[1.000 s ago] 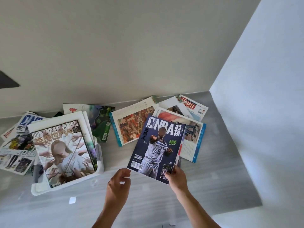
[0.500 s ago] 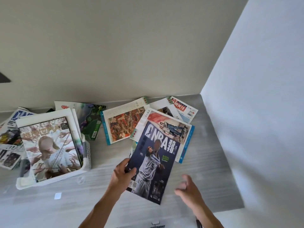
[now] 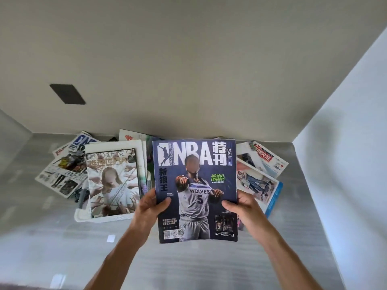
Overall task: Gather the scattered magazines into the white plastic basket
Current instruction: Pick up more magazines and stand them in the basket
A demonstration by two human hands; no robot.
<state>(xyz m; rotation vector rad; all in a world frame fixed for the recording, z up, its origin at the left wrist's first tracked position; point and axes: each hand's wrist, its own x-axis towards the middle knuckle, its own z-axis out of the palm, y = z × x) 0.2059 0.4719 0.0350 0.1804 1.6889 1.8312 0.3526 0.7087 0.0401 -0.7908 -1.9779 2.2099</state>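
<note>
1. Both hands held the NBA magazine (image 3: 195, 191) cover-up above the grey table (image 3: 188, 266), just right of the white plastic basket (image 3: 83, 216).
2. The left hand (image 3: 149, 208) gripped its left edge, thumb on the cover, fingers hidden behind.
3. The right hand (image 3: 244, 207) gripped the right edge the same way.
4. The basket held a pale-covered magazine (image 3: 113, 181).
5. Other magazines lay scattered at left (image 3: 62, 174) and right (image 3: 259, 181).
</note>
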